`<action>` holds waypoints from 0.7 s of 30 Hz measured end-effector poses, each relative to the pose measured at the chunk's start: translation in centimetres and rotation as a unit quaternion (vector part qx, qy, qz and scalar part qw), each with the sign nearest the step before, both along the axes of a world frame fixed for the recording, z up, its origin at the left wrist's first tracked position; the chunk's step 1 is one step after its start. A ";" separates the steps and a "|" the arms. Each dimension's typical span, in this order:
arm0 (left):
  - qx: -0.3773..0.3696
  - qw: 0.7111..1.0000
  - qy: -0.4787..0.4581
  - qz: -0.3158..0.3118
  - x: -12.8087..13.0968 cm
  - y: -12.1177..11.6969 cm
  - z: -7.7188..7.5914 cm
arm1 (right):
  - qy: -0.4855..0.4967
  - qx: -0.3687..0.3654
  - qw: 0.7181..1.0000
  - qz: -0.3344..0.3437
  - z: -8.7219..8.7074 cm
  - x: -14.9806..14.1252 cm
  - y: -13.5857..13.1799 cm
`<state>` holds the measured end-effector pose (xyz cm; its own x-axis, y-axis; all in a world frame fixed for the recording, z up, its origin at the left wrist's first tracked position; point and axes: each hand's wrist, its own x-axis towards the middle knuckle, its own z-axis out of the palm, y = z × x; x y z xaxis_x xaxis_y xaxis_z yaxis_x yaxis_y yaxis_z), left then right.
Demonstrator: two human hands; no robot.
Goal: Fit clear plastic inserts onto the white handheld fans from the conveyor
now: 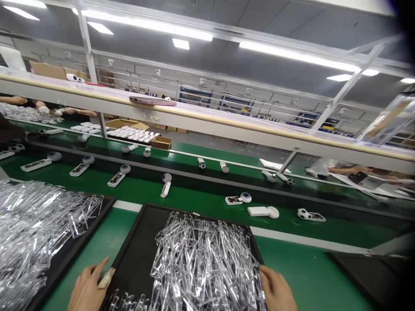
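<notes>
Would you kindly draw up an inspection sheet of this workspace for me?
Surface: green tabletop; green strip beyond bearing white devices.
Handled things: clear plastic pieces, heaped in a black tray; second heaped tray at left.
Clutter: pink-edged flat object on the raised shelf.
Hands: left hand at the first tray's left edge, right hand at its right; grips unclear.
Cables: nothing seen.
Surroundings: lit ceiling lights; other people's hands across the strip.

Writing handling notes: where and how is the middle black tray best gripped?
Probably hold the black tray by its left rim and right rim together, coming in from both sides: it is wide and lies flat, and clear plastic parts crowd its inside. They heap toward the right, so that side may be heavier.
</notes>
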<state>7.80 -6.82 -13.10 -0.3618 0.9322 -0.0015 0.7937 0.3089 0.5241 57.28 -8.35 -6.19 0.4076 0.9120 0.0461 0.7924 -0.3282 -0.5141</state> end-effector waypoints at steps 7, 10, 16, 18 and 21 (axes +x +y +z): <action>0.075 0.992 -0.063 -0.079 4.1 13.0 8.5 | -0.041 0.008 0.918 0.394 2.2 -18.6 12.4; 0.074 0.985 -0.058 -0.143 6.6 16.8 9.0 | -0.079 -0.013 0.879 0.469 -0.6 -20.8 15.5; 0.025 0.969 -0.076 -0.234 9.2 20.3 5.6 | -0.115 -0.014 0.843 0.525 -2.3 -19.8 16.9; 0.011 0.963 -0.094 -0.253 9.8 21.3 4.5 | -0.118 -0.018 0.841 0.527 -2.0 -19.6 16.5; 0.007 0.953 -0.127 -0.276 10.9 22.8 3.5 | -0.123 0.005 0.841 0.527 -1.7 -19.9 15.5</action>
